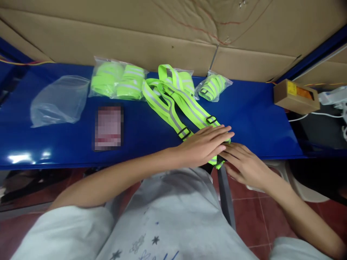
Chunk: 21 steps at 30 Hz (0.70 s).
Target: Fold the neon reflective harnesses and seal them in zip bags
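Your left hand (202, 146), right hand (245, 162): on straps (193, 110), table (257, 122) front edge; grips unclear. Rear edge: bags (130, 81) of bands (214, 87).

The left hand (202, 146) covers part of the yellow-green strap (173, 108), and its fingers and the right hand (248, 164) overlap the far end, so whether either grips it cannot be told; the strap's loops partly hide a bagged bundle (187, 83) behind them. A flat rectangular item (108, 128) is blurred into coarse squares, its print unreadable. The bottom edge cuts off the shirt (173, 216) and its lettering, the right edge a white cable (345, 108), and the orange contents of a small box (286, 97) are unclear.
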Available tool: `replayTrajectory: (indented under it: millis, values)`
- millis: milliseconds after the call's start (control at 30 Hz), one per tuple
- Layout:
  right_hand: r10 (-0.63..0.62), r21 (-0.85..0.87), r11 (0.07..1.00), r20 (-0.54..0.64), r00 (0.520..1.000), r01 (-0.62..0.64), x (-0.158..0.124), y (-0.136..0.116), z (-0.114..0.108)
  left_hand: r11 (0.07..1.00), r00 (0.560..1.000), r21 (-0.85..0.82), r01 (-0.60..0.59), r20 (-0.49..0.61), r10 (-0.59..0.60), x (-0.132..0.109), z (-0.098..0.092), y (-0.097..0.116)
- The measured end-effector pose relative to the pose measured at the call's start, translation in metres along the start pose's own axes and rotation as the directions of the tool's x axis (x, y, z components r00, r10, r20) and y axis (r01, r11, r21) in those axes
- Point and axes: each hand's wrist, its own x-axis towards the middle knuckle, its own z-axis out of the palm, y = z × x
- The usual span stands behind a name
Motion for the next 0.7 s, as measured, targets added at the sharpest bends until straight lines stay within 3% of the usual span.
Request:
replayTrajectory:
  millis: [100,200,467,600,700]
  values:
    - [0.007,0.028,1.0,0.006,1.0,-0.007,0.001,-0.004,0.001,0.99,0.999,0.134,-0.032,-0.02,0.035,0.014,0.029,-0.022]
    - [0.035,0.043,0.998,0.017,0.999,-0.036,0.002,-0.006,0.005,0.959,0.995,0.267,-0.091,-0.02,0.1,0.012,0.04,-0.043]
    - [-0.016,-0.048,0.999,-0.02,1.0,0.015,0.009,-0.012,0.013,0.91,0.985,0.413,-0.04,-0.136,0.104,0.001,0.034,-0.049]
    - [-0.028,-0.021,0.999,-0.063,0.998,0.027,0.014,-0.009,0.014,0.903,0.987,0.428,-0.045,-0.119,0.106,0.002,0.031,-0.051]
    - [-0.03,0.032,0.999,-0.031,0.999,0.031,0.02,-0.005,0.015,0.908,0.992,0.417,-0.046,-0.084,0.089,-0.001,0.029,-0.052]
